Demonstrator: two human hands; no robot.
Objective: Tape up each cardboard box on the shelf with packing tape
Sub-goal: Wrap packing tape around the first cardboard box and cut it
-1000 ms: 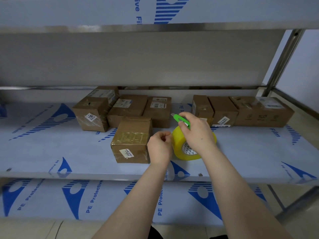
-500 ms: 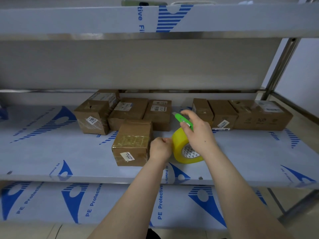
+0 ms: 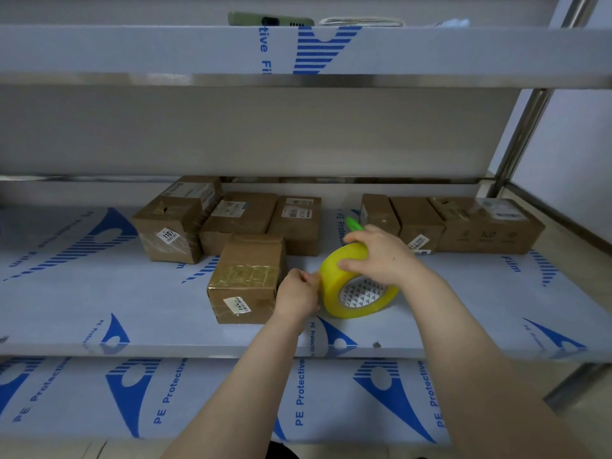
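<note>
A yellow roll of packing tape [image 3: 344, 303] stands on edge on the middle shelf [image 3: 99, 299]. My right hand [image 3: 381, 256] grips the roll from above and also holds a green cutter [image 3: 353, 224], whose tip pokes out behind my fingers. My left hand [image 3: 298, 293] pinches the tape's loose end at the roll's left rim. Just left of that hand sits a small cardboard box [image 3: 248, 279] with tape across its top and a white label on its front.
Behind stand two groups of cardboard boxes, one at back left [image 3: 228, 223] and one at back right [image 3: 463, 226]. An upper shelf [image 3: 165, 51] overhangs, with objects on it. A metal post [image 3: 520, 137] rises at right. A lower shelf [image 3: 82, 399] lies below.
My right hand has shifted its grip down over the top of the roll, hiding more of the green cutter. My left hand stays at the roll's left rim.
</note>
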